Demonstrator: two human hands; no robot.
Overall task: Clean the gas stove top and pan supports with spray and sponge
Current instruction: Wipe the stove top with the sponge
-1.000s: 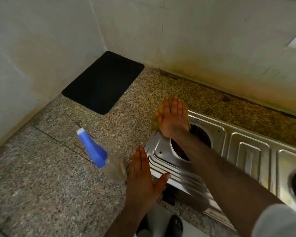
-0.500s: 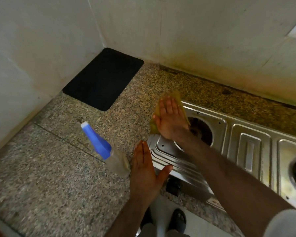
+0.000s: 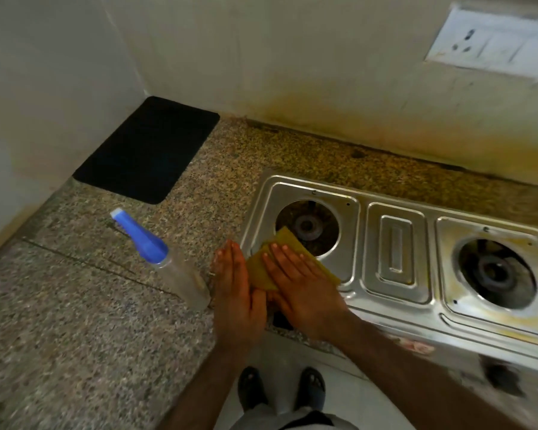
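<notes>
A: Entry, head view. Where is the sponge [image 3: 288,259] found?

B: It is pressed flat on the gas stove top [image 3: 395,252], at the 7 o'clock corner of the left burner opening [image 3: 308,228], under the right hand [image 3: 302,290]. The fingers [image 3: 284,259] of that hand are laid out straight and together on the sponge; nothing is pinched or gripped. A flat palm is judged to spread the pressure for wiping.

A: And the left hand [image 3: 238,293]?

B: It is set on edge at the stove's left rim, at 9 o'clock from the sponge, fingers extended and close together, holding nothing. It touches the right hand near the thumb. It is judged to serve as a stop, so that grime or liquid pushed leftward is caught rather than spread over the granite tabletop [image 3: 75,321].

A: The spray?

B: The spray bottle [image 3: 165,259], blue head and clear body, is lying on the tabletop at 9 o'clock from the left hand, just beside it. It is judged to be kept within reach for respraying.

A: Pan supports?

B: None are seen on either burner opening; both are open, presumably so the steel can be wiped unobstructed. Where the supports are cannot be told.

A: Remaining work?

B: Yellowish staining is noted around the right burner opening [image 3: 497,273]; that area is judged not yet cleaned.
</notes>
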